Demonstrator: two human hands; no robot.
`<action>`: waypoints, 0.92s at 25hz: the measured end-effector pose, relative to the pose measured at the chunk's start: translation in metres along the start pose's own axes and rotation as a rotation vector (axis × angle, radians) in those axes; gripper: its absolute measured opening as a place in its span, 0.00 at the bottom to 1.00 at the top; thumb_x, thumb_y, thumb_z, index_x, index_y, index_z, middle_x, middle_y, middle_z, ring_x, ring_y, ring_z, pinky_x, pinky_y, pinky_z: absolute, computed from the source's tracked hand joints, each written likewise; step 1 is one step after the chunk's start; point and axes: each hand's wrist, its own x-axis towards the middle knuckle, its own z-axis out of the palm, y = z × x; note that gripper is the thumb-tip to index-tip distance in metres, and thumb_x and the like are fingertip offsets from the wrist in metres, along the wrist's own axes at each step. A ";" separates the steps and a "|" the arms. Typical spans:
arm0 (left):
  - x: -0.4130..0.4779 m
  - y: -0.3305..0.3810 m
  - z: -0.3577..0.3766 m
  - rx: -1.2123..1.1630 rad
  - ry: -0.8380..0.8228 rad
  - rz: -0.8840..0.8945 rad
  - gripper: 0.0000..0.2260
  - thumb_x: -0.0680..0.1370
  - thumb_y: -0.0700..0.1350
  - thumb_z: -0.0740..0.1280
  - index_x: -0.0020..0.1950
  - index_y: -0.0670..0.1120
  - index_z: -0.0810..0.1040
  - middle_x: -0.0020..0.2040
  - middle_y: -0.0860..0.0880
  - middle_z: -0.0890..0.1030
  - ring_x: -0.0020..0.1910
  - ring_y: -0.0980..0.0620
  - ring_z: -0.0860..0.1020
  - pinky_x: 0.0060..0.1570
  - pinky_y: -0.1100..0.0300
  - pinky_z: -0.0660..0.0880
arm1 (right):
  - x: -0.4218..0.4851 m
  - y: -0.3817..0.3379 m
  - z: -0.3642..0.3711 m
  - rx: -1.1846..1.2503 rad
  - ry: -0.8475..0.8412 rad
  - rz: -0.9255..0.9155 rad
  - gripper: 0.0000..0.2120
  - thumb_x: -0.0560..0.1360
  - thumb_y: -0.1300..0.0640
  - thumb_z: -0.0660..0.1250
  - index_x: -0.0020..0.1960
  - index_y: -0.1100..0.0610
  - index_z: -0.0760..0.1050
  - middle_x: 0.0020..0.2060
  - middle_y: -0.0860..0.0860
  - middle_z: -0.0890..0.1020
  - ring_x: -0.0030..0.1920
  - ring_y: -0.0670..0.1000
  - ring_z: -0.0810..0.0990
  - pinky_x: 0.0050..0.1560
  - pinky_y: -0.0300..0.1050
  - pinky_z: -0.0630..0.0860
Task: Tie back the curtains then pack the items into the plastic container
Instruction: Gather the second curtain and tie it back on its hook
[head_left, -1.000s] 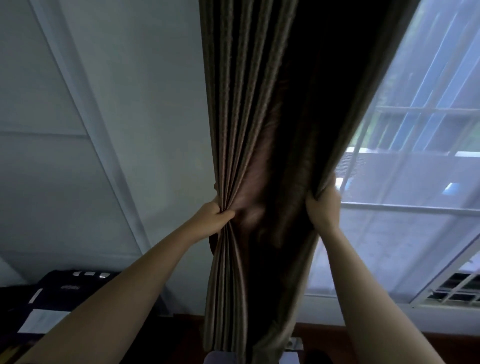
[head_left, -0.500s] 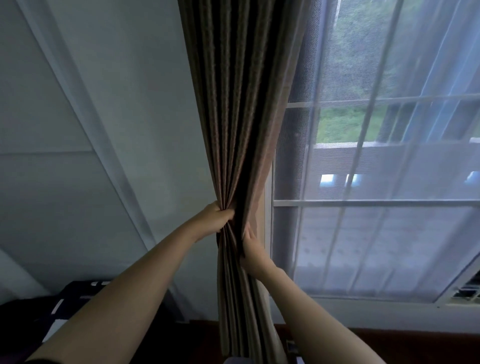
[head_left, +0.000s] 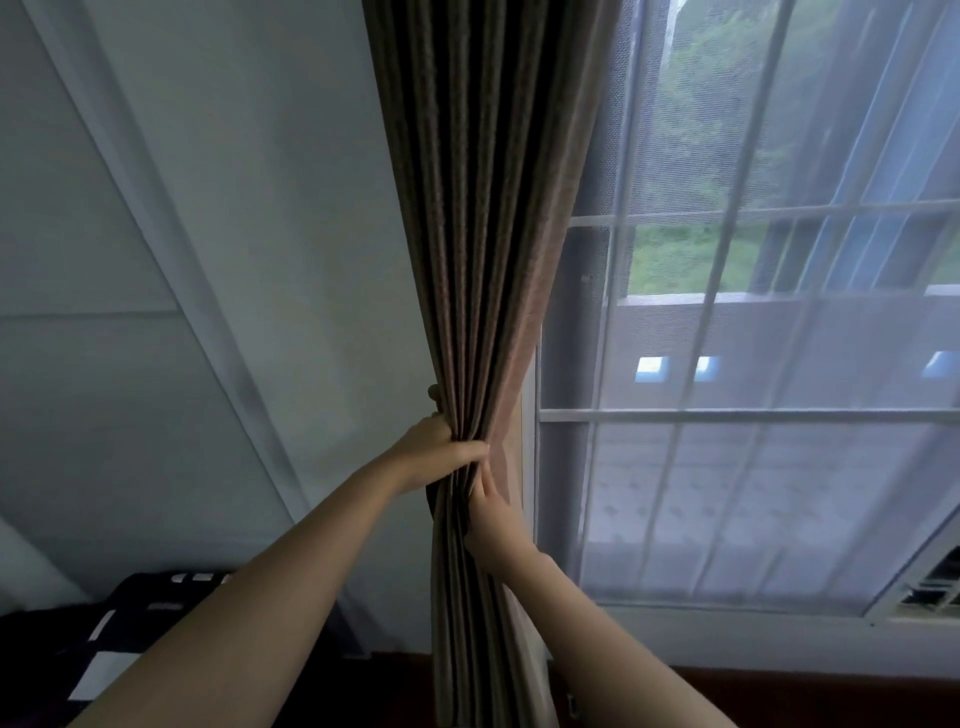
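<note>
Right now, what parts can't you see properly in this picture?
- Head view: the brown curtain runs off the top and bottom edges.
- No tieback shows; a small dark knob peeks beside the folds, too small to identify.
- Right hand fingertips hide in the folds.
- Left hand palm is hidden.
- No plastic container in view.

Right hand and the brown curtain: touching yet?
Touching. The head view shows the right hand pressed against the gathered brown curtain, fingers running up into its folds just below the left hand, which grips the same bunch.
</note>
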 end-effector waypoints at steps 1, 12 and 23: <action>-0.001 0.001 0.003 0.074 0.039 0.032 0.14 0.68 0.52 0.69 0.49 0.46 0.79 0.45 0.48 0.81 0.45 0.51 0.80 0.43 0.61 0.75 | -0.002 0.002 0.000 0.026 -0.063 -0.071 0.37 0.75 0.66 0.55 0.76 0.60 0.38 0.76 0.58 0.41 0.76 0.57 0.50 0.74 0.50 0.57; -0.027 -0.009 0.009 -0.352 0.205 -0.036 0.12 0.74 0.35 0.59 0.50 0.48 0.76 0.44 0.49 0.78 0.43 0.54 0.75 0.45 0.60 0.72 | 0.035 -0.053 -0.072 0.797 0.450 -0.020 0.15 0.83 0.50 0.46 0.62 0.38 0.66 0.60 0.44 0.75 0.60 0.36 0.73 0.59 0.33 0.72; -0.007 -0.011 0.003 0.153 0.257 0.041 0.21 0.75 0.50 0.59 0.66 0.45 0.69 0.62 0.42 0.71 0.58 0.41 0.74 0.60 0.51 0.72 | 0.009 -0.061 -0.079 0.857 0.278 0.105 0.18 0.83 0.52 0.41 0.67 0.48 0.63 0.58 0.46 0.74 0.62 0.44 0.70 0.55 0.28 0.69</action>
